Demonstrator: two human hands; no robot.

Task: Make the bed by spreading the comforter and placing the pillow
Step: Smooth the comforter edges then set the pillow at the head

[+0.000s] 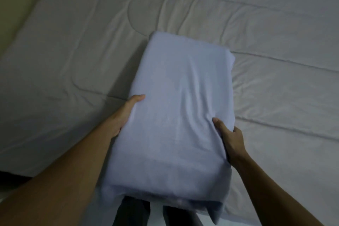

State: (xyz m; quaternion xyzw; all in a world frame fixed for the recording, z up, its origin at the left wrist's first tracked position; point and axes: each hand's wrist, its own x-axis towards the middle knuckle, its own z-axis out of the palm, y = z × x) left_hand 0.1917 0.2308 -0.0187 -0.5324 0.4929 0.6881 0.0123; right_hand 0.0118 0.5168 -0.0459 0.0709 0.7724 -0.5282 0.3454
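Hands point(176, 124) grip pillow point(176, 108) above comforter point(275, 24).

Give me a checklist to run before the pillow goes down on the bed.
1. Left hand has a grip on the pillow side: ok.
2. Right hand has a grip on the opposite side: ok.
3. Comforter spread across the bed: ok, only light wrinkles.
4. Landing spot free of other things: ok in view.
5. Pillow aimed at the head end: cannot tell, no headboard in view.
6. Pillowcase fully on: cannot tell; near end bunched.
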